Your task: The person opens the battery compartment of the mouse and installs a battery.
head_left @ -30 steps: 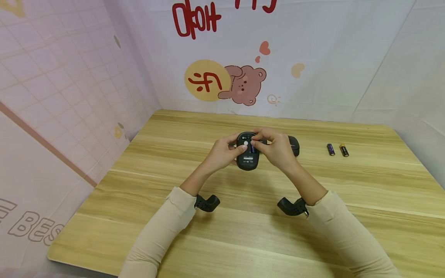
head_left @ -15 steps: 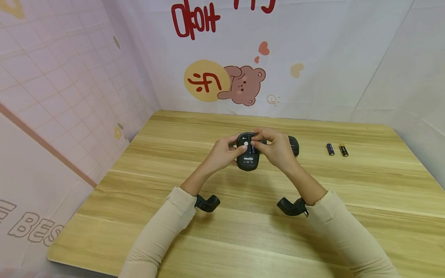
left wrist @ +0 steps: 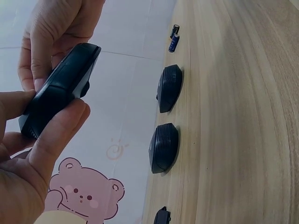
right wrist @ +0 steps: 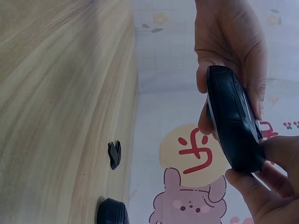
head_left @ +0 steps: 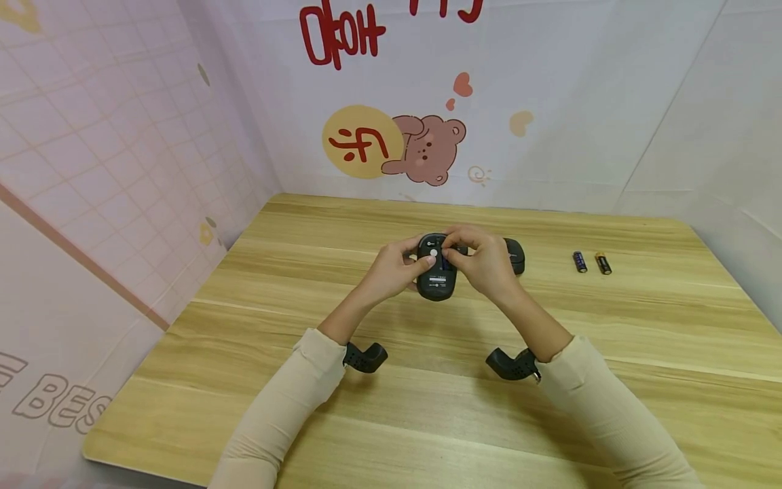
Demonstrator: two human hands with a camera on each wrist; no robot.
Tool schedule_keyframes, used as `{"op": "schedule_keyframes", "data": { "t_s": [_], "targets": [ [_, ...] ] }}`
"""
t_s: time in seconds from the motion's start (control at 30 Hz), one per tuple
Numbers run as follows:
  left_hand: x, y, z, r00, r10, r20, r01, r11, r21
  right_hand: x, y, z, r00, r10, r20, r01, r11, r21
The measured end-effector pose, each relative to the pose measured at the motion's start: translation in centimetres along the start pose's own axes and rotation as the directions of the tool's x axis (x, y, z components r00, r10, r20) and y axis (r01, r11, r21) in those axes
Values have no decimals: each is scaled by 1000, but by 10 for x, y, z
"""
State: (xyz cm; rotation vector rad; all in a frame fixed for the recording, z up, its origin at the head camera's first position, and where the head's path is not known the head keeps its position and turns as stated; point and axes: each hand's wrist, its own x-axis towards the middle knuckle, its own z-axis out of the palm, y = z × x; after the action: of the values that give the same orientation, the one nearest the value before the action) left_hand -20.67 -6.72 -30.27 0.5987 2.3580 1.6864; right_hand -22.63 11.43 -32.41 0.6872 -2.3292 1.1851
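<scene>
My left hand [head_left: 400, 265] grips a black computer mouse [head_left: 436, 288] by its side, thumb across the underside, which faces the head camera. The mouse's battery slot is uncovered, and a dark blue battery [head_left: 446, 263] shows in it. Thumb and index finger of my right hand [head_left: 485, 258] pinch at the battery's upper end, hiding that end. From the left wrist view, the mouse [left wrist: 58, 91] is seen edge-on, held above the table between both hands. The right wrist view shows the right fingers at one end of the mouse [right wrist: 231, 121].
Two more black mice, one nearer [left wrist: 164, 148] and one farther [left wrist: 170, 88], stand on the wooden table [head_left: 427, 421]. A small dark piece [right wrist: 115, 155] lies beside them. At the right are a blue battery [head_left: 580, 262] and a black-and-gold one [head_left: 603, 263]. A printed cloth hangs behind.
Both hands keep their hold on the mouse at nearly the same spot. The right fingertips have shifted slightly at the slot, and less of the battery shows.
</scene>
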Motion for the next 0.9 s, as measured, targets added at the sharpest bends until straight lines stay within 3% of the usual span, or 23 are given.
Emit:
{"op": "schedule_keyframes", "data": {
  "t_s": [0.1,0.2,0.33,0.43,0.6,0.8,0.9],
  "targets": [
    [1,-2,-1,1000,2,1,-2,1000,-11,0,-1,0,1000,6,0,-6,1000,-1],
    [7,-14,-1,1000,14,-4,-15,1000,-23,0,-1,0,1000,8,2,-8,1000,-1],
    [7,-13,-1,1000,20,-5,-20,1000,-16,1,-2,0,1000,11,3,-11,1000,1],
    [0,-1,-2,1000,6,3,-6,1000,-15,1,-3,0,1000,25,7,-25,1000,14],
    [-2,0,-2,1000,-9,11,9,1000,-26,0,-2,1,997,70,27,-72,996,51],
    [-1,-3,-3,1000,-16,23,17,999,-47,-1,1,2,995,94,34,-97,992,79],
    [5,-15,-4,999,-19,30,21,998,-67,-1,0,1,994,102,35,-105,990,90]
  ]
}}
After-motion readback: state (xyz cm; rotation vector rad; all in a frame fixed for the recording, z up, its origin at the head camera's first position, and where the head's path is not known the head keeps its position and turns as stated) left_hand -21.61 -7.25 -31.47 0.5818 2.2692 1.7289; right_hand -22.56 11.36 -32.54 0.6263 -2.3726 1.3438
